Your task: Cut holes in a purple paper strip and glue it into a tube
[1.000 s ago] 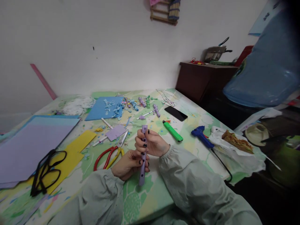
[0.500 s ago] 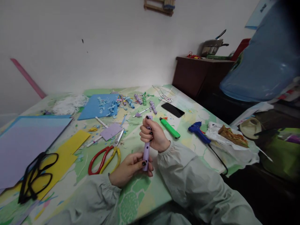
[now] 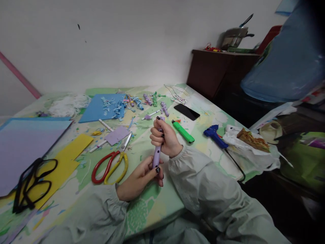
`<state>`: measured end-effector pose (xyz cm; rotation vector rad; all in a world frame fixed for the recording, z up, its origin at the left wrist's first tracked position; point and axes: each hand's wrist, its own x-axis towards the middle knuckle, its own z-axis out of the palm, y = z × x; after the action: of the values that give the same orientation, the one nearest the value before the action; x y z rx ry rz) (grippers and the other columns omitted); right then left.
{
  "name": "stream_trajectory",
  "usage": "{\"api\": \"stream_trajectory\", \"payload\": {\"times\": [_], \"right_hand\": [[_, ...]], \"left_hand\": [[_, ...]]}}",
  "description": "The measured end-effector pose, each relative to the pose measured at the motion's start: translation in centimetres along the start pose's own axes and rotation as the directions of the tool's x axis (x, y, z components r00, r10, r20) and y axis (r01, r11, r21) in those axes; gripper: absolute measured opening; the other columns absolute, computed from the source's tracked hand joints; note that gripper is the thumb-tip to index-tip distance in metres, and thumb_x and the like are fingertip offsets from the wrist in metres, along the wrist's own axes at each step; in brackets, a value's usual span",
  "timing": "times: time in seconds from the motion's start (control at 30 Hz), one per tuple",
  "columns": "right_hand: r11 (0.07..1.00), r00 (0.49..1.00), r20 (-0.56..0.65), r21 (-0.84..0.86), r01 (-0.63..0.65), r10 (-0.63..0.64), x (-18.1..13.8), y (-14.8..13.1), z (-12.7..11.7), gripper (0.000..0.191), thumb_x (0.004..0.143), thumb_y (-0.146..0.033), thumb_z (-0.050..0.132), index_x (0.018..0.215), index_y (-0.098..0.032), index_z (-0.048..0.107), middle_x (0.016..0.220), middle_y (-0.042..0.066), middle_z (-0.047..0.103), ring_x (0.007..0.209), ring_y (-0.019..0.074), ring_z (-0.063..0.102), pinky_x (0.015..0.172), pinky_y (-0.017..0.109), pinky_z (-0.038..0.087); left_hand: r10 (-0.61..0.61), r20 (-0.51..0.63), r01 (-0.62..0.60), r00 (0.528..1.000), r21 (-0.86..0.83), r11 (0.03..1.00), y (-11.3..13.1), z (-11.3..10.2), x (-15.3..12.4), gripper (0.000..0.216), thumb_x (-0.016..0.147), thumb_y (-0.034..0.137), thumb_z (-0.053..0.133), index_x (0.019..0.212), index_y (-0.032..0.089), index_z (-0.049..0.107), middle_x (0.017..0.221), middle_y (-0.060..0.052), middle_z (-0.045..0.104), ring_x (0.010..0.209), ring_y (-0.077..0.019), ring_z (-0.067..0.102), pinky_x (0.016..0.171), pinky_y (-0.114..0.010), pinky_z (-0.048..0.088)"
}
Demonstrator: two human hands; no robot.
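A rolled purple tube (image 3: pixel 156 155) with dark spots stands nearly upright between my hands, close to the table's front edge. My right hand (image 3: pixel 165 138) wraps round its upper part, covering much of it. Lower down, my left hand (image 3: pixel 143 176) holds the bottom end between thumb and fingers. Left of the hands lie scissors (image 3: pixel 111 166) with one red and one yellow handle. Just beyond them is a purple paper square (image 3: pixel 117 135) on white sticks. A green utility knife (image 3: pixel 183 131) rests to the right of my right hand.
Small curled-paper tubes (image 3: pixel 147 99) and a blue sheet (image 3: pixel 88 110) with paper scraps lie at the back. A phone (image 3: pixel 187 112), a blue glue gun (image 3: pixel 215 136) with a cord, and food on a plastic bag (image 3: pixel 235 142) are right. Black glasses (image 3: pixel 33 186) and yellow paper (image 3: pixel 68 159) are left.
The view has shifted, so the table sits slightly higher and further left. Both hands keep their hold on the purple tube, and my left thumb has moved slightly along its lower end.
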<state>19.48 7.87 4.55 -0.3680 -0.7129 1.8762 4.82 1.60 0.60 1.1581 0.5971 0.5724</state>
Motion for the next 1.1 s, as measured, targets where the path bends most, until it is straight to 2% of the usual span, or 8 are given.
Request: {"api": "stream_trajectory", "payload": {"times": [0.17, 0.3, 0.37, 0.47, 0.63, 0.73, 0.97, 1.1], "right_hand": [[1.0, 0.999, 0.028, 0.022, 0.021, -0.022, 0.0, -0.1, -0.1, 0.041, 0.1, -0.037, 0.027, 0.062, -0.02, 0.031, 0.048, -0.01, 0.015, 0.039, 0.0071, 0.006, 0.036, 0.016, 0.013], [0.998, 0.997, 0.068, 0.041, 0.045, -0.047, 0.0, -0.4, 0.1, 0.054, 0.098, -0.053, 0.012, 0.071, -0.02, 0.046, 0.053, -0.008, 0.023, 0.042, 0.0083, 0.012, 0.04, 0.018, 0.022], [0.996, 0.994, 0.086, 0.06, 0.069, -0.074, 0.0, -0.4, 0.2, 0.06, 0.098, -0.05, 0.005, 0.081, -0.019, 0.054, 0.056, -0.006, 0.026, 0.043, 0.009, 0.015, 0.042, 0.018, 0.026], [0.993, 0.989, 0.108, 0.071, 0.09, -0.098, 0.0, -0.3, 0.3, 0.058, 0.1, -0.036, 0.005, 0.091, -0.016, 0.059, 0.06, -0.005, 0.027, 0.045, 0.0096, 0.017, 0.046, 0.019, 0.029], [0.992, 0.981, 0.164, 0.084, 0.093, -0.106, 0.0, -0.2, 0.3, 0.056, 0.1, -0.03, 0.004, 0.076, -0.016, 0.053, 0.062, -0.004, 0.026, 0.047, 0.0103, 0.016, 0.048, 0.019, 0.031], [0.995, 0.974, 0.206, 0.072, 0.076, -0.089, -0.1, -0.3, 0.4, 0.054, 0.099, -0.031, 0.003, 0.068, -0.018, 0.046, 0.06, -0.004, 0.025, 0.046, 0.0107, 0.013, 0.046, 0.019, 0.029], [0.995, 0.96, 0.262, 0.015, 0.098, -0.099, -0.4, -0.5, 0.5, 0.063, 0.099, -0.037, -0.003, 0.085, -0.018, 0.056, 0.059, -0.006, 0.024, 0.045, 0.0099, 0.012, 0.046, 0.019, 0.026], [0.991, 0.949, 0.296, -0.042, 0.126, -0.108, -0.6, -0.6, 0.8, 0.066, 0.099, -0.04, -0.001, 0.082, -0.017, 0.058, 0.057, -0.005, 0.024, 0.046, 0.009, 0.016, 0.049, 0.02, 0.028]], "left_hand": [[0.063, -0.075, -0.06, 0.995, 0.041, 0.997, -0.8, 0.4, -0.1, 0.031, 0.088, 0.043, 0.058, 0.105, 0.019, 0.049, 0.071, 0.005, 0.05, 0.056, -0.0089, 0.047, 0.058, -0.025, 0.036], [0.09, -0.088, -0.09, 0.992, 0.003, 0.996, -1.1, 0.5, 0.0, 0.035, 0.089, 0.046, 0.054, 0.111, 0.021, 0.046, 0.07, 0.006, 0.041, 0.052, -0.0072, 0.036, 0.053, -0.025, 0.028], [0.089, -0.073, -0.091, 0.993, -0.026, 0.996, -1.1, 0.5, 0.0, 0.036, 0.089, 0.047, 0.053, 0.113, 0.022, 0.046, 0.069, 0.007, 0.039, 0.051, -0.0065, 0.034, 0.053, -0.025, 0.026], [0.086, -0.044, -0.089, 0.995, -0.063, 0.994, -1.0, 0.5, -0.1, 0.033, 0.09, 0.046, 0.052, 0.112, 0.022, 0.047, 0.069, 0.007, 0.037, 0.049, -0.0052, 0.032, 0.054, -0.025, 0.026], [0.09, 0.032, -0.083, 0.995, -0.165, 0.983, -1.1, 0.3, -0.3, 0.023, 0.092, 0.04, 0.052, 0.107, 0.023, 0.049, 0.071, 0.006, 0.039, 0.051, -0.0048, 0.036, 0.055, -0.025, 0.027], [0.092, 0.057, -0.082, 0.994, -0.151, 0.985, -1.2, 0.3, -0.3, 0.024, 0.091, 0.041, 0.053, 0.105, 0.023, 0.05, 0.071, 0.005, 0.041, 0.054, -0.0066, 0.043, 0.057, -0.026, 0.03], [0.123, 0.027, -0.122, 0.992, -0.035, 0.992, -1.5, 0.0, -0.1, 0.025, 0.093, 0.044, 0.049, 0.103, 0.021, 0.047, 0.072, 0.005, 0.04, 0.057, -0.0086, 0.047, 0.059, -0.027, 0.033], [0.17, 0.001, -0.169, 0.986, 0.071, 0.983, -1.5, -0.6, 0.2, 0.028, 0.092, 0.046, 0.048, 0.1, 0.019, 0.047, 0.072, 0.004, 0.042, 0.061, -0.0105, 0.047, 0.061, -0.027, 0.035]]}}
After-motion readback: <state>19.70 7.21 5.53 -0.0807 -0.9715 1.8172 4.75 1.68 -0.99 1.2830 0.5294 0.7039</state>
